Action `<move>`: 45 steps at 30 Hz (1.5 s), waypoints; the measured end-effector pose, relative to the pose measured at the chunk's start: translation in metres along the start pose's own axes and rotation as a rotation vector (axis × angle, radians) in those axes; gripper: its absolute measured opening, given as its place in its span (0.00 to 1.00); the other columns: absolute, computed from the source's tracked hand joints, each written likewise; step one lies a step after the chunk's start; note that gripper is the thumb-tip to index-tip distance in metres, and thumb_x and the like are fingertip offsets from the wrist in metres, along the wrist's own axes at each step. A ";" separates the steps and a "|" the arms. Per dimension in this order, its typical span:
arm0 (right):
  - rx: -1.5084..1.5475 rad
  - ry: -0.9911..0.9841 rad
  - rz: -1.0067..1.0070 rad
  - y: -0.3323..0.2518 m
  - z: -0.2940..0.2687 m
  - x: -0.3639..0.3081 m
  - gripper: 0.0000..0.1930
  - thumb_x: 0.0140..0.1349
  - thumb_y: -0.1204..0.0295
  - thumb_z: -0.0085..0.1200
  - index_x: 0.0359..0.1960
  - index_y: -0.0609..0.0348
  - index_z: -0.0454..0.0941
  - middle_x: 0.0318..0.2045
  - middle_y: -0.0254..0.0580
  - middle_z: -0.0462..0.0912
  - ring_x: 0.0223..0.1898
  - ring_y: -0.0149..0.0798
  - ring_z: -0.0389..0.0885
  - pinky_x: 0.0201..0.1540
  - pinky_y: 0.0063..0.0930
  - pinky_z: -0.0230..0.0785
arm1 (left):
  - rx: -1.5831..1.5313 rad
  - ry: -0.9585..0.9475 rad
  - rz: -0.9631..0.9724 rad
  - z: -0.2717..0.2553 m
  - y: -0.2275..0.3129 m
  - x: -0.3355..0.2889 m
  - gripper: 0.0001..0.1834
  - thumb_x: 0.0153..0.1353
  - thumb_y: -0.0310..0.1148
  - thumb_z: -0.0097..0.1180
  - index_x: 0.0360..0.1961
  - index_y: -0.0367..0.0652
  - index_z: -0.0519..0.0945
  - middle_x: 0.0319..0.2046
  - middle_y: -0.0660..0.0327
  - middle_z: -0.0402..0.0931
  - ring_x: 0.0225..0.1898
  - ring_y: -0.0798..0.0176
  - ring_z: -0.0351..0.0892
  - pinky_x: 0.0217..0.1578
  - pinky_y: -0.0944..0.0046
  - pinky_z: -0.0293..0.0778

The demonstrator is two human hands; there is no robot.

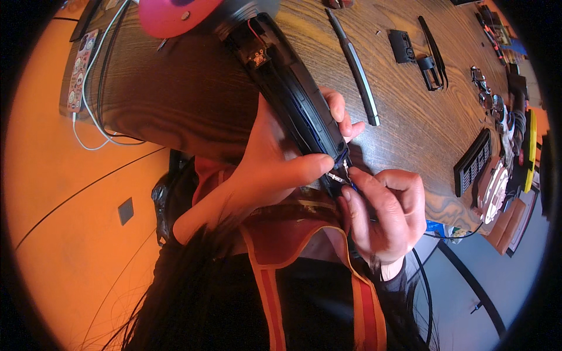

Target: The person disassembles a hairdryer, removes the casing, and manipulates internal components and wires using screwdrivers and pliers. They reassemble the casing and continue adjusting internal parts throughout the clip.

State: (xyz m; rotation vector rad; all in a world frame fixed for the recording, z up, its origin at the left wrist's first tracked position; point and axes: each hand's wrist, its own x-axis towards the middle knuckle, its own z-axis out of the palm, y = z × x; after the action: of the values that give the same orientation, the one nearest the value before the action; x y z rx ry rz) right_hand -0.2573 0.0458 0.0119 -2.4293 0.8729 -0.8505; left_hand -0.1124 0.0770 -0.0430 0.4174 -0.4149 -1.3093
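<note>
Where hands [263, 161] [386, 213] converge, the long black casing [293, 96] bares shiny metal [335, 177].

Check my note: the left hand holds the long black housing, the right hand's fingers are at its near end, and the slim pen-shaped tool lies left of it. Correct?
No: the head view shows the slim pen-shaped tool lying right of the long black housing. The rest stands.

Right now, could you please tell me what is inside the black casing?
Inside the casing, a red wire and small coppery part show; the left hand hides part of its lower end.
</note>
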 end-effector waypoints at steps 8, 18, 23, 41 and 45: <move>0.036 0.095 -0.116 0.002 0.010 0.005 0.16 0.35 0.76 0.63 0.32 0.55 0.80 0.26 0.33 0.74 0.26 0.33 0.72 0.30 0.24 0.62 | 0.007 -0.034 -0.029 -0.002 0.001 0.000 0.44 0.40 0.22 0.60 0.59 0.57 0.55 0.39 0.61 0.59 0.44 0.62 0.64 0.58 0.38 0.55; 0.045 0.072 -0.169 0.005 0.012 0.006 0.15 0.35 0.75 0.56 0.30 0.59 0.80 0.25 0.34 0.73 0.26 0.33 0.72 0.29 0.23 0.62 | -0.036 -0.033 -0.021 0.001 0.002 0.000 0.43 0.42 0.23 0.58 0.60 0.56 0.54 0.38 0.59 0.59 0.43 0.62 0.64 0.57 0.39 0.57; -0.001 0.042 -0.225 0.007 0.009 0.008 0.16 0.34 0.75 0.56 0.32 0.59 0.80 0.27 0.35 0.73 0.27 0.33 0.72 0.29 0.24 0.63 | -0.022 0.006 -0.051 0.002 0.002 0.000 0.35 0.43 0.25 0.59 0.51 0.51 0.54 0.39 0.60 0.61 0.44 0.63 0.67 0.55 0.46 0.62; -0.037 0.042 -0.272 0.004 0.009 0.006 0.18 0.34 0.79 0.58 0.34 0.63 0.80 0.28 0.36 0.74 0.27 0.33 0.71 0.28 0.23 0.65 | -0.011 0.011 -0.034 0.003 0.000 0.000 0.43 0.41 0.23 0.58 0.60 0.57 0.54 0.39 0.60 0.59 0.41 0.63 0.65 0.56 0.37 0.57; -0.062 0.039 -0.306 0.004 0.009 0.009 0.17 0.34 0.78 0.57 0.32 0.64 0.80 0.28 0.36 0.74 0.27 0.33 0.71 0.28 0.23 0.65 | 0.005 0.004 -0.042 0.002 0.001 0.000 0.42 0.42 0.24 0.58 0.59 0.56 0.52 0.39 0.60 0.60 0.43 0.63 0.65 0.56 0.39 0.58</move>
State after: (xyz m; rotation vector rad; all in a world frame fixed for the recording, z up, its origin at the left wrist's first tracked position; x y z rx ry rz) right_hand -0.2478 0.0382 0.0066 -2.6511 0.5543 -0.9934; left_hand -0.1126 0.0774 -0.0410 0.4352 -0.4078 -1.3478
